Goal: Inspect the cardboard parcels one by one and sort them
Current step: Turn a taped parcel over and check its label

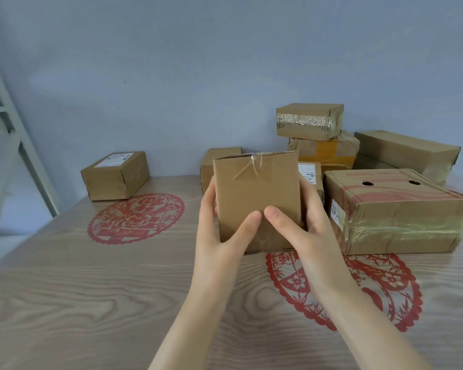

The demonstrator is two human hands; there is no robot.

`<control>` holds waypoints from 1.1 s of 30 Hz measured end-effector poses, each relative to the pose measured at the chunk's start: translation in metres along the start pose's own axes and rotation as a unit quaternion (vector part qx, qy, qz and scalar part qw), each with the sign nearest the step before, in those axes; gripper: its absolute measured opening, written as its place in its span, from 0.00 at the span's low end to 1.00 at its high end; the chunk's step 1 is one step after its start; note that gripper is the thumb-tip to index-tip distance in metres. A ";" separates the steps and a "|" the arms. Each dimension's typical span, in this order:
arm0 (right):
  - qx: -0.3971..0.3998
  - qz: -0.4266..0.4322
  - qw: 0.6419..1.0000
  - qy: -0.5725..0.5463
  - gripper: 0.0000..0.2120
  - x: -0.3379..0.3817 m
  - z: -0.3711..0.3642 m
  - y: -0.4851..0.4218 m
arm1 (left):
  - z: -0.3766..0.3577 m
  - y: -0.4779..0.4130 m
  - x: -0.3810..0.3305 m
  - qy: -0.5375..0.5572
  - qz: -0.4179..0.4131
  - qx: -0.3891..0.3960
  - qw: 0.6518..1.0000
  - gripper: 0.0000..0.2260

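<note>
Well to the left of the plain brown cardboard parcel [257,198] that the hands hold up, a small brown cardboard parcel with a white label [115,176] sits alone on the wood-grain counter [91,303], next to a round red paper-cut decoration [136,218]. The left hand [219,231] grips the held parcel by its left edge, with the thumb laid across the front face. The right hand [302,225] grips the right edge in the same way, so the parcel stands upright between them and seems to be lifted off the counter.

Its top flap is held only by a wrinkled strip of clear tape and gapes a little (the weak spot, I judge). If the parcel is turned over for inspection, the flap might spring open and spill the contents.

Just right of the held parcel lies a large brown box with red print and two holes [396,212]. Behind and to the right of the held parcel rises a stack topped by a brown box with silvery tape [309,121], and a careless swing that way could topple it.

Every parcel is closed, so their contents cannot be told.
</note>
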State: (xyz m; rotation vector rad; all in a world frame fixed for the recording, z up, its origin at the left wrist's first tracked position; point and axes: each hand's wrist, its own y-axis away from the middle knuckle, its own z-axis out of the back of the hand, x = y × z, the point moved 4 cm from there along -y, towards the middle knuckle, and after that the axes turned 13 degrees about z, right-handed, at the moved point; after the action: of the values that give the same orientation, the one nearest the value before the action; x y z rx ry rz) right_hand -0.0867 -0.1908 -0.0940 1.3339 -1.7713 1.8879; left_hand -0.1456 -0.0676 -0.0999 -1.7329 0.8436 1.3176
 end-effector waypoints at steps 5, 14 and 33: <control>0.002 -0.002 1.000 0.002 0.31 -0.003 -0.007 0.002 | 0.009 -0.002 -0.003 0.008 -0.011 -0.031 0.999 0.30; 0.010 0.000 1.000 -0.012 0.33 -0.002 -0.006 0.004 | 0.007 -0.002 -0.004 0.002 -0.005 -0.019 1.000 0.26; 0.020 0.034 0.999 -0.023 0.32 0.005 0.002 -0.003 | 0.005 -0.001 -0.010 -0.070 -0.038 0.028 0.996 0.38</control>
State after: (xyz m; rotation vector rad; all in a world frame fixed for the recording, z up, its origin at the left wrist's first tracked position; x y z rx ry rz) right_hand -0.0863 -0.1935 -0.0884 1.3592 -1.8323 1.9521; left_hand -0.1491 -0.0623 -0.0906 -1.5947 0.7216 1.3352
